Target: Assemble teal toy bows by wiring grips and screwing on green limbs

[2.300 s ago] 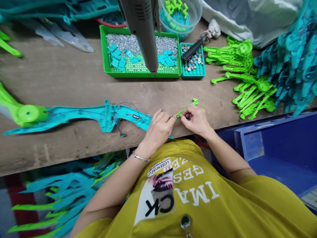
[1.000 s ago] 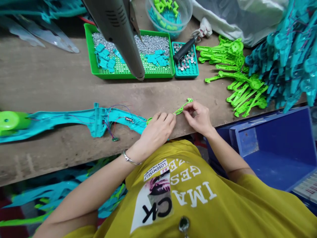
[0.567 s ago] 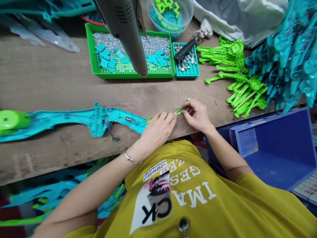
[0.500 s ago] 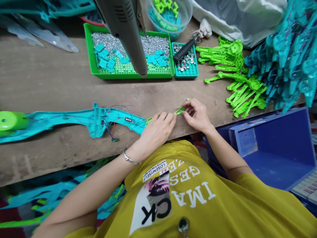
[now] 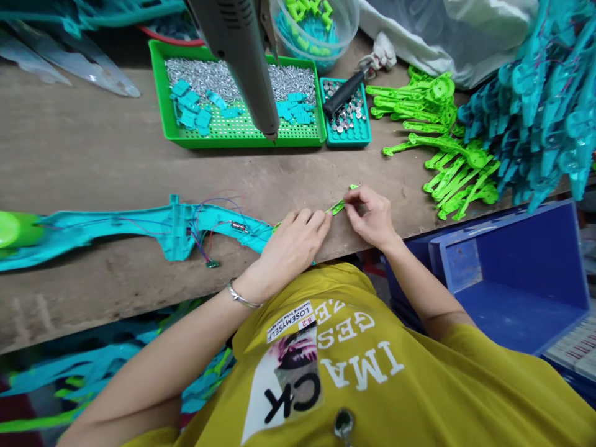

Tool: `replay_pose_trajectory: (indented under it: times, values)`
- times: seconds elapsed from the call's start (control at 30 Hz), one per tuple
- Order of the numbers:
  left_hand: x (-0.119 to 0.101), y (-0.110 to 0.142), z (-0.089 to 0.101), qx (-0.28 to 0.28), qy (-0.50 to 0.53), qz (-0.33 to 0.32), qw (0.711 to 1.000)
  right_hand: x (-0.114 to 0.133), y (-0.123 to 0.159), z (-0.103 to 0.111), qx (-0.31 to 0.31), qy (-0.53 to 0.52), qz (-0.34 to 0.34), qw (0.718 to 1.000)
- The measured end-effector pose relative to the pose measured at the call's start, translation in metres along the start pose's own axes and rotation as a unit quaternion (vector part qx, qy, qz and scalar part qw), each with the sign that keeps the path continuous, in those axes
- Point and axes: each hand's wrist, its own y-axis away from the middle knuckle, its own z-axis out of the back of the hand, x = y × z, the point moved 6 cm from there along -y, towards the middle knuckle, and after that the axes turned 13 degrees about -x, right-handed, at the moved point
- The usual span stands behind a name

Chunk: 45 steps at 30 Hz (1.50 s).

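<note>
Set against 2.3 s ago, the right hand's fingertips have moved a little away from the left hand, so the 2 hands sit less close together, and less of the green strip sticks out past the right fingers. Across everything runs a worn bench. Along its near side lies a long turquoise bow-shaped body, back up, wires loose across it. Off the bench's edge on the right is a blue bin; above it, a heap of turquoise parts. Farther back sits a green tray of metal fasteners, a grey tool reaching down over it. The left hand lies palm down over the bow's right end, fingers bent at the strip, its grip hidden. The right hand has thumb and forefinger drawn together at the strip; I cannot tell whether they pinch it. The strip itself shows between both hands. Smaller still, a circuit board dangles from wires beside the body.
</note>
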Motion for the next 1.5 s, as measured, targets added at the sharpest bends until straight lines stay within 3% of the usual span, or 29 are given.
replay_pose_trajectory:
  times: [0.23,0.5,0.67,0.83,1.5]
  values:
    - [0.0011,-0.0008,-0.0004,0.009,0.006,0.001,1.000,-0.0004,0.0045,-0.0030,0.024,0.012,0.018,0.999]
    - [0.0016,-0.0011,-0.0006,-0.003,0.028,0.010,1.000,-0.0060,0.0062,-0.0063,0.034,0.017,-0.009,0.999]
    - [0.0011,-0.0009,-0.0004,-0.003,0.012,0.003,1.000,-0.0006,0.0058,-0.0039,0.006,0.033,0.036,0.999]
    - [0.0011,-0.0006,0.0000,-0.002,0.006,0.003,1.000,-0.0023,0.0086,-0.0026,-0.020,0.008,0.036,0.999]
    - [0.0014,-0.0008,0.0003,-0.006,0.015,0.009,1.000,-0.0008,0.0085,0.0009,-0.014,0.021,0.033,0.999]
